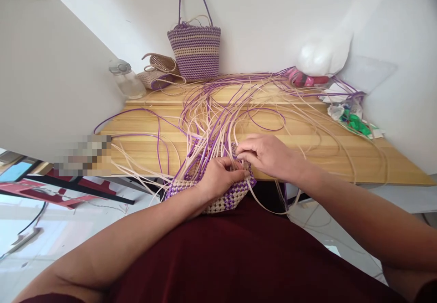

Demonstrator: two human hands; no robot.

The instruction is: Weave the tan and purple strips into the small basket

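A partly woven basket [225, 201] in purple and cream rests against my body at the table's front edge. Long loose purple and cream strands [218, 127] fan out from its top across the table. My left hand [218, 177] lies over the basket's near rim, thumb and fingers pinched on the weave there. Just to its right, my right hand [264, 155] is closed, its fingertips pinching a cream strand at the basket's right rim. One cream strand [264, 207] loops down below the table edge. My fingers hide the exact spot where strand and weave meet.
At the back stands a finished purple and cream woven bag [194, 52] with a tall handle. Left of it are a smaller woven piece [159, 75] and a clear bottle [128, 82]. A white plastic bag [324, 57] and green-and-white wrappers [357, 120] lie on the right of the wooden table [307, 148].
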